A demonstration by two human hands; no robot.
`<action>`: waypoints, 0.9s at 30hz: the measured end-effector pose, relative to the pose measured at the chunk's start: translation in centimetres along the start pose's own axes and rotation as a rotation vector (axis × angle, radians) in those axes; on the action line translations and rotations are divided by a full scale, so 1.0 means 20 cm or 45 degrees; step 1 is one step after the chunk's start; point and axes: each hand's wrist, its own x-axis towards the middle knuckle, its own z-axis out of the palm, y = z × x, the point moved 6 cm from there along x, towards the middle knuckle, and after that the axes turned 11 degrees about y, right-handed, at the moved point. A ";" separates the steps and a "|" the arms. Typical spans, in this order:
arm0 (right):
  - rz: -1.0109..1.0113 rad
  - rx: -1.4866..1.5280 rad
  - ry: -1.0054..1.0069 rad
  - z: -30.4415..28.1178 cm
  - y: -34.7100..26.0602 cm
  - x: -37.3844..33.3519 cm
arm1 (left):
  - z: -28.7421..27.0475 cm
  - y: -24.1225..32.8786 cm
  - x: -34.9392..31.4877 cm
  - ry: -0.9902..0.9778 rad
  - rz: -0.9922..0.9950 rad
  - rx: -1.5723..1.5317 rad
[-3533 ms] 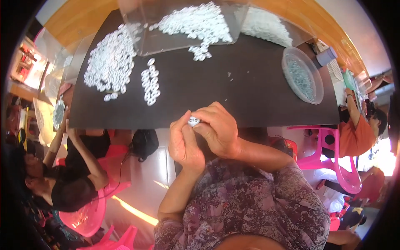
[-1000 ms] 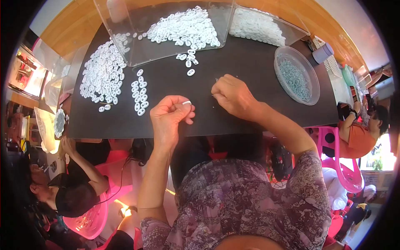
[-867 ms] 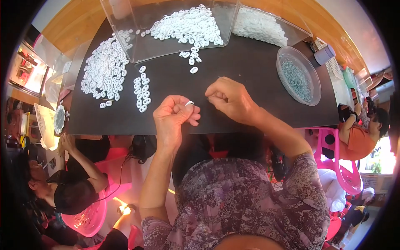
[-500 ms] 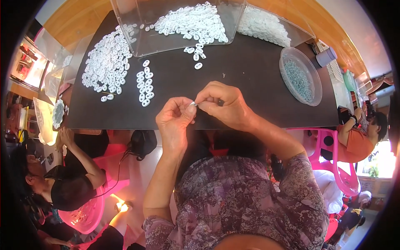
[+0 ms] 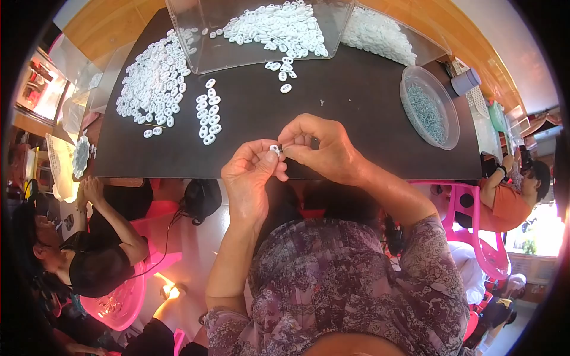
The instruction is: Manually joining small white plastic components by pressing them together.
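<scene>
Near the table's front edge, my left hand (image 5: 249,172) pinches a small white oval plastic piece (image 5: 275,149) between thumb and forefinger. My right hand (image 5: 323,145) meets it from the right, fingertips closed at the piece's edge. Whatever those fingertips grip is too small to make out. A double column of matching white pieces (image 5: 209,113) lies beyond my left hand. Farther left spreads a large loose pile (image 5: 153,83) of them. One single piece (image 5: 285,88) rests beyond my hands.
A clear bin (image 5: 249,54) of white pieces lies tipped at the back, beside a second clear container (image 5: 424,54) of whitish pieces. A round clear dish (image 5: 454,130) on the right holds small greyish metal parts. People sit left and right; a pink chair (image 5: 469,202) stands right.
The white piece has turned in my left fingers, so more of its face shows. My left hand's lower fingers have loosened slightly. Both hands stay nearly in place.
</scene>
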 end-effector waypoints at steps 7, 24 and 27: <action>-0.057 0.000 -0.026 0.03 -0.03 -0.01 | -0.02 -0.01 -0.02 -0.054 0.045 0.043; 0.203 0.108 -0.090 0.09 0.00 -0.03 | -0.03 0.01 -0.08 0.066 0.404 0.322; 0.230 0.198 -0.045 0.11 0.03 -0.04 | -0.04 0.02 -0.09 0.092 0.470 0.343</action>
